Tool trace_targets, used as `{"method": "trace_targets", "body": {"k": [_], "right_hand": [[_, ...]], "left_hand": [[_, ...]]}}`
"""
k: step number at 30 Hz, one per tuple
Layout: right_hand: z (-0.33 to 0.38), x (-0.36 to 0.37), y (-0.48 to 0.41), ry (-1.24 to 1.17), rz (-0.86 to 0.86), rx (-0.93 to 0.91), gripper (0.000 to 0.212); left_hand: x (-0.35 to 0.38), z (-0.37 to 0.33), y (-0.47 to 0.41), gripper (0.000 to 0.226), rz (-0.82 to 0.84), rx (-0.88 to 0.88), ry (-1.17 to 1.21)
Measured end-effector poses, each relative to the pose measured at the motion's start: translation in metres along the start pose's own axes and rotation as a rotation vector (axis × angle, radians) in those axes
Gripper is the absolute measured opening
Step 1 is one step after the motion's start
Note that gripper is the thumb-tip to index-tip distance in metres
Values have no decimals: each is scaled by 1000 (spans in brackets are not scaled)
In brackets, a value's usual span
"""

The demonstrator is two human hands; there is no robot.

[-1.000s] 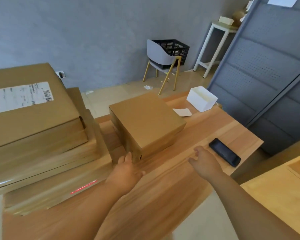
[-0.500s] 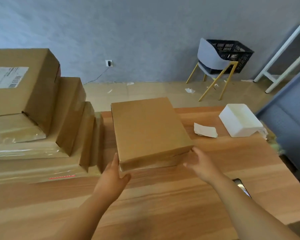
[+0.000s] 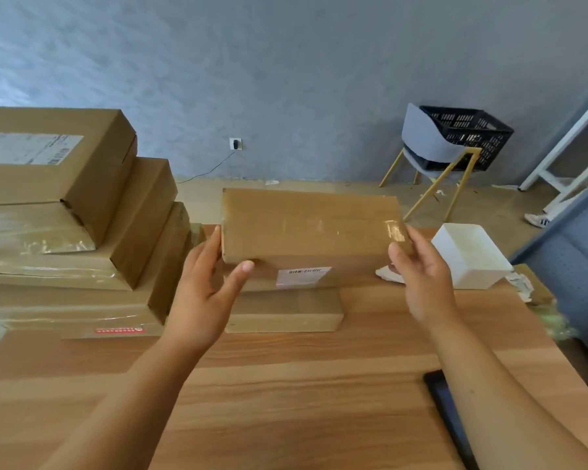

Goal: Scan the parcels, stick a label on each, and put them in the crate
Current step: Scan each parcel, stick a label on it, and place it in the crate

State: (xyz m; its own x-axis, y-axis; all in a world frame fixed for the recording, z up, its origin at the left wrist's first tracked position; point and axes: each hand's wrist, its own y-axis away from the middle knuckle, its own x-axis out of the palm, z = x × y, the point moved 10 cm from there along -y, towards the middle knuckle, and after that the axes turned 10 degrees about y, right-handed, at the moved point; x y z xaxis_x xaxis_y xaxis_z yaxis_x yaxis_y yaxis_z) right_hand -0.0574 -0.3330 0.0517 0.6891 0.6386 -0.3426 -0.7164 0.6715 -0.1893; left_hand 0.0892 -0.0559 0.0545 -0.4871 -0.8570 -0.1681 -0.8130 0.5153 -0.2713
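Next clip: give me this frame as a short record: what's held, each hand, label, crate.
held: parcel, tilted up over the table
left hand: grips the parcel's left end
right hand: grips the parcel's right end
label: small, white, on the parcel's near face
crate: black, on a chair by the wall
phone: on the table, lower right

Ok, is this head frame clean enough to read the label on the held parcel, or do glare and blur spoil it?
Head view: the white label on the brown cardboard parcel is too soft to read; glare sits on its clear tape beside the right hand, which is slightly smeared.
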Motion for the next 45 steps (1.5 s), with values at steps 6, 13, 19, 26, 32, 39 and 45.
{"method": "trace_targets", "body": {"k": [6, 13, 19, 26, 32, 39, 45], "right_hand": [[37, -29, 41, 187, -185, -21, 40], [-32, -15, 106, 435, 2, 263, 60], [-83, -8, 143, 500, 152, 352, 58], [-150, -10, 158, 552, 409, 556, 63], [-187, -39, 177, 677, 331, 645, 71], [-196, -55, 217, 649, 263, 839, 70], [-181, -3, 256, 807, 784, 826, 66]], "left_hand": [[-21, -17, 42, 50, -149, -35, -34], [-5, 50, 129, 34, -85, -307, -61], [6, 100, 186, 56, -82, -518, -33], [47, 118, 192, 74, 177, -528, -149], [57, 106, 185, 58, 64, -427, -444], [44, 111, 218, 67, -79, -500, -536], [34, 139, 258, 92, -63, -739, -379]]}}
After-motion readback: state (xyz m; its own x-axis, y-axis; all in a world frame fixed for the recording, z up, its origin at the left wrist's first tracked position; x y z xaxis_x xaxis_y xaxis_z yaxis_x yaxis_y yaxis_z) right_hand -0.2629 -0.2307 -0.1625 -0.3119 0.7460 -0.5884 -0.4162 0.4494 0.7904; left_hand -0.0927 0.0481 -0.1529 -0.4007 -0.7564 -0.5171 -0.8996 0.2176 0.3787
